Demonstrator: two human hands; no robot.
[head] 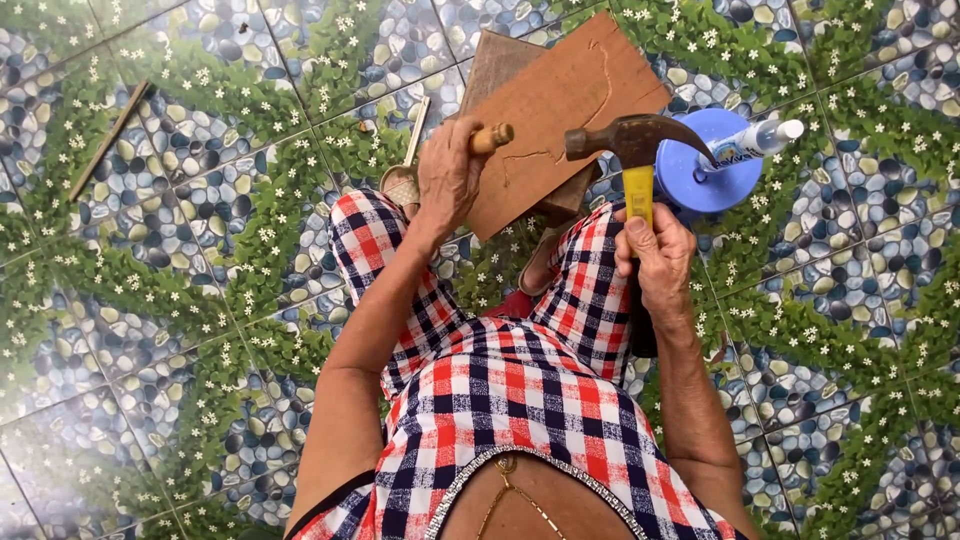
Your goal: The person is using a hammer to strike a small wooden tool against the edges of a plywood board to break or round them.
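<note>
My left hand (pixel 447 172) gripped the wooden-handled chisel (pixel 491 138) on the board (pixel 560 110); right hand (pixel 655 255) clutched the hammer (pixel 636 150). Best struck squarely, I judged.

The floor (pixel 180 260) fills the whole view: square glazed tiles printed with grey, blue and cream pebbles, crossed by diagonal bands of green leaves dotted with small white flowers. Thin pale grout lines (pixel 300 100) run slantwise between the tiles. Even daylight falls on it, with only soft shadows. A thin brown stick (pixel 108 140) lies flat on the tiles, far toward the upper left corner from the floor's middle.
</note>
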